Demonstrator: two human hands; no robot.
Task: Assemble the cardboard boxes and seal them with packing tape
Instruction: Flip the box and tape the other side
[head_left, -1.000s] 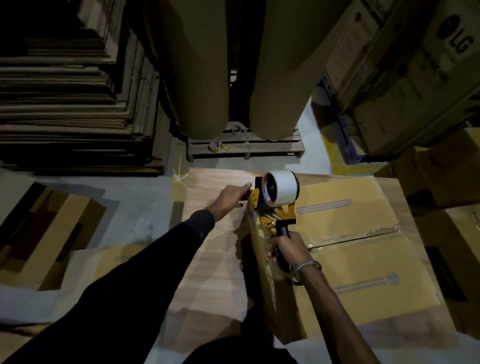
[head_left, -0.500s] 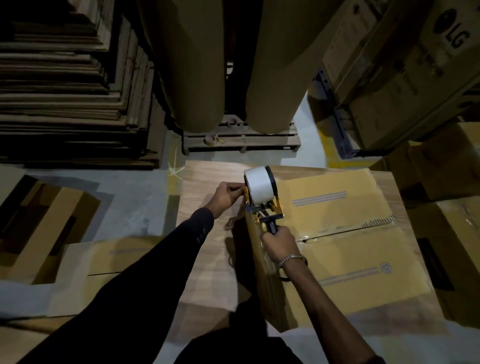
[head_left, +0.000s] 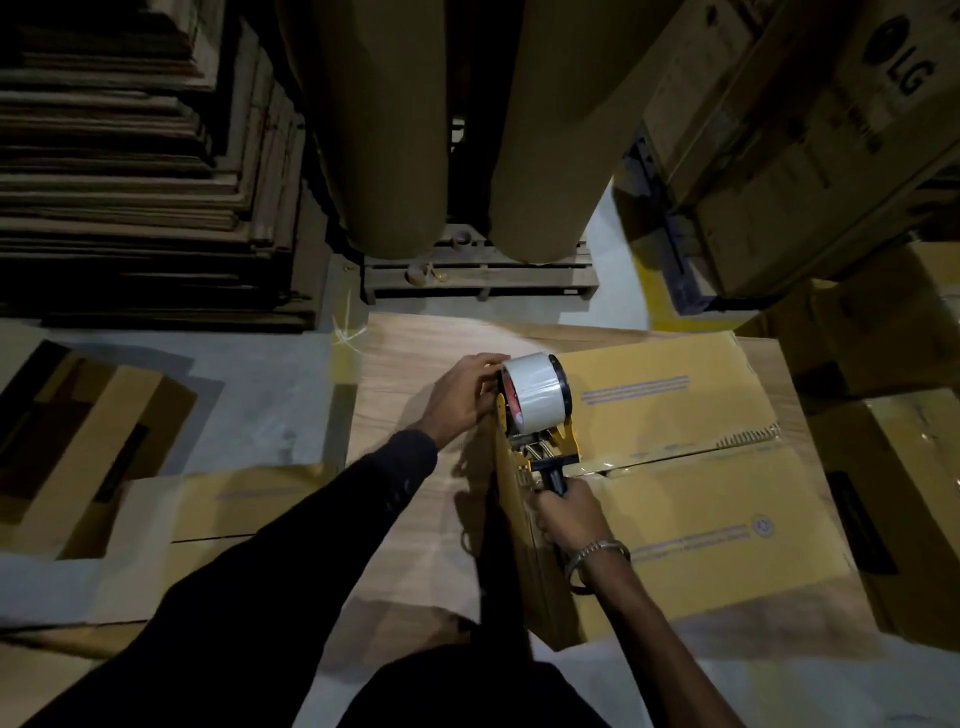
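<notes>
In a dim warehouse, the right hand (head_left: 569, 519) still grips the yellow tape dispenser (head_left: 537, 415), now pulled nearer along the brown cardboard box (head_left: 701, 493) seam, while the left hand (head_left: 460, 397) pinches its front, taping continuing.

The only lettering that reads clearly is the "LG" brand mark with its round logo, printed dark on the side of a large brown carton (head_left: 810, 135) stacked at the upper right. Further lines of print run beneath that mark on the same carton, but they are too dim and small to make out. The yellow cardboard box (head_left: 701, 499) lying on the bench carries blue printed stripes, rows of blue lettering and a small round blue emblem near its right edge; none of these are legible.
</notes>
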